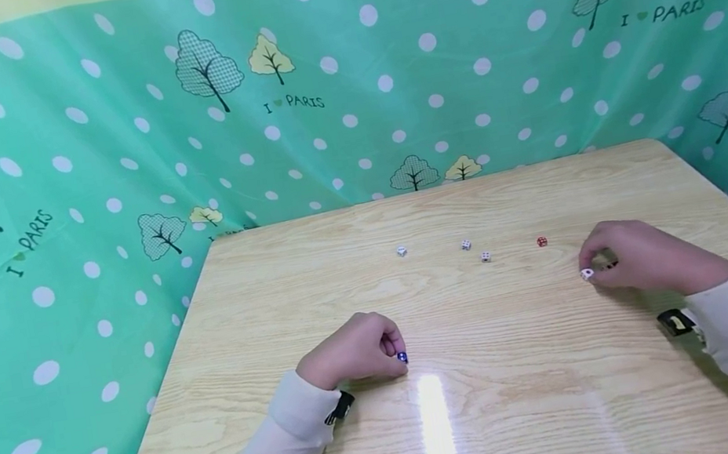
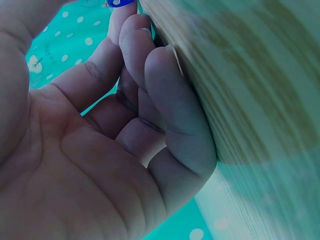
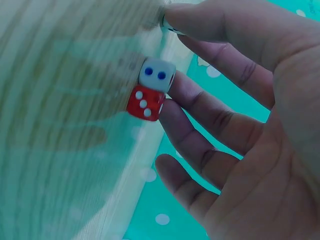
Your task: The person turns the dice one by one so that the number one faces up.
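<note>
On the left of the wooden table, my left hand [image 1: 353, 349] pinches a blue die [image 1: 402, 357] between thumb and index finger. The left wrist view catches only the lower part of that blue die [image 2: 121, 2], at its top edge. The side of the hand rests against the tabletop. Farther right, my right hand [image 1: 641, 258] pinches a white die [image 1: 587, 273] with thumb and index finger. Close by its other fingers, a white die with blue pips [image 3: 157, 74] and a red die [image 3: 145, 103] sit touching each other on the table.
Beyond the hands lie loose dice: a white die [image 1: 401, 251], a second white die [image 1: 466, 245], a third white die [image 1: 486, 257] and a red die [image 1: 542, 241]. A green dotted cloth [image 1: 325, 162] hangs behind and beside the table [image 1: 493, 413].
</note>
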Available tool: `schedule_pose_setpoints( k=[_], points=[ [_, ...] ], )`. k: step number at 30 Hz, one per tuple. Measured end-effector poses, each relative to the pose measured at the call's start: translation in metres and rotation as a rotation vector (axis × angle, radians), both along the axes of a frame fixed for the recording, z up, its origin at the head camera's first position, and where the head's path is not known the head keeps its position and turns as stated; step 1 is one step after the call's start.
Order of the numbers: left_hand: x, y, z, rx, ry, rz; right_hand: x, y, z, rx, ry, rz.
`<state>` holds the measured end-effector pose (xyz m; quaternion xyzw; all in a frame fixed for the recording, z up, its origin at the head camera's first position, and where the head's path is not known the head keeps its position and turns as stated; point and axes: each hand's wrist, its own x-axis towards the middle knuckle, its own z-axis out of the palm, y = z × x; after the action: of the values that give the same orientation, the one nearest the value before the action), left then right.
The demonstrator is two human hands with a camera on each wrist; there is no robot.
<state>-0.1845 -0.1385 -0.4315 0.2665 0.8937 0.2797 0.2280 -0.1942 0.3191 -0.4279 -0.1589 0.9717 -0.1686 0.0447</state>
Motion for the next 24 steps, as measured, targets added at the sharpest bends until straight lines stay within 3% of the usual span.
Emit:
schedule_pose_setpoints(
  k=[24],
  points=[
    [0.001, 0.001, 0.003, -0.004, -0.014, 0.002, -0.002, 0.017, -0.001, 0.024, -0.021, -0.034]
  ],
)
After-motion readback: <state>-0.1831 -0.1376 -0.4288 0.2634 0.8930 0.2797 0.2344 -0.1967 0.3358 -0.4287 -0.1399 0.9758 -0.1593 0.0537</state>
